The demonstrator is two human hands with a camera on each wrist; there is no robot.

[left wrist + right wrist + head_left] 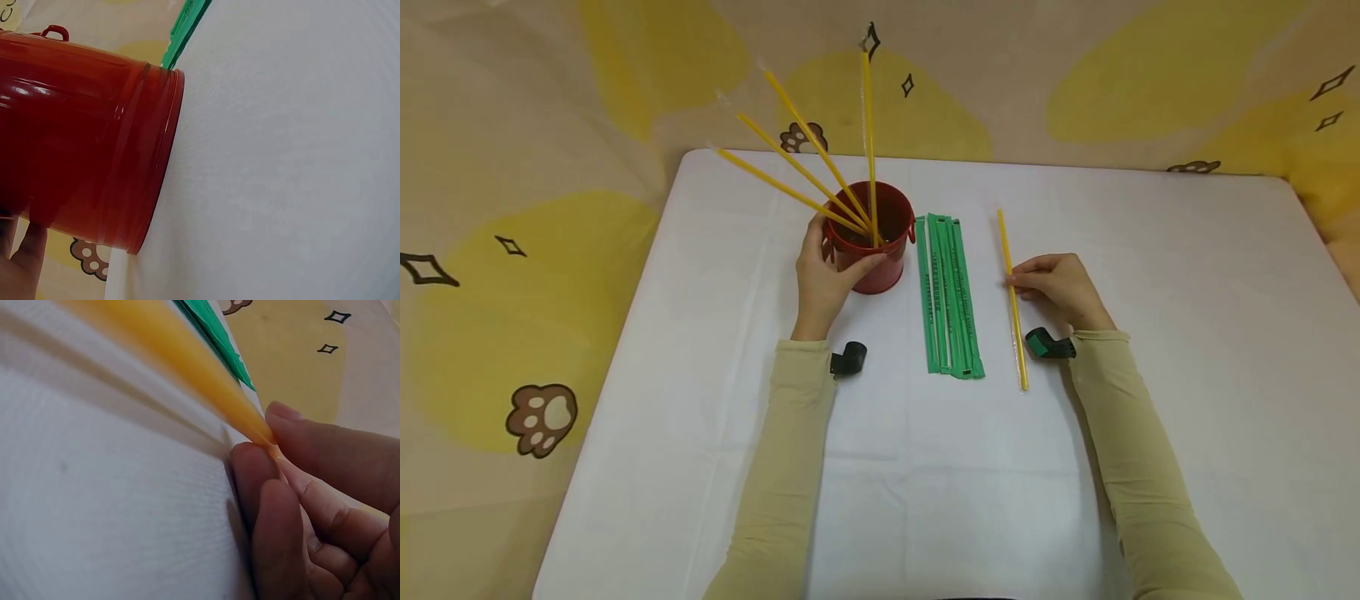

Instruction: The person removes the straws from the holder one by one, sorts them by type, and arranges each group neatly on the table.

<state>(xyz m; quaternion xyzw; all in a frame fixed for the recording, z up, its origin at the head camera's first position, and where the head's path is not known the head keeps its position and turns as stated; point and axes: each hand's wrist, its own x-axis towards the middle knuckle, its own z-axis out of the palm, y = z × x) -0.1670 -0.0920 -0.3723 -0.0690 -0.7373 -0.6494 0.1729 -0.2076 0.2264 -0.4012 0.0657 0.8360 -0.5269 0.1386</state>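
A small red metal bucket [880, 271] with side loops stands on the white table. Several yellow straws [805, 171] in clear wrappers lean out of it, most toward the left. My left hand [826, 279] grips the bucket, thumb along the near rim and fingers round its left side; in the left wrist view the red wall [81, 137] fills much of the picture. Over at the right, my right hand [1056, 283] pinches another yellow straw [1017, 333] near its middle, close over the table. The right wrist view shows thumb and fingertips meeting on that straw [187, 369].
Between the bucket and the right hand lie several green paper-wrapped sticks [951, 300], side by side. A black wrist camera [850, 358] sits at the left cuff and another black camera [1048, 343] at the right. Patterned cloth [1112, 75] hangs behind the table [910, 517].
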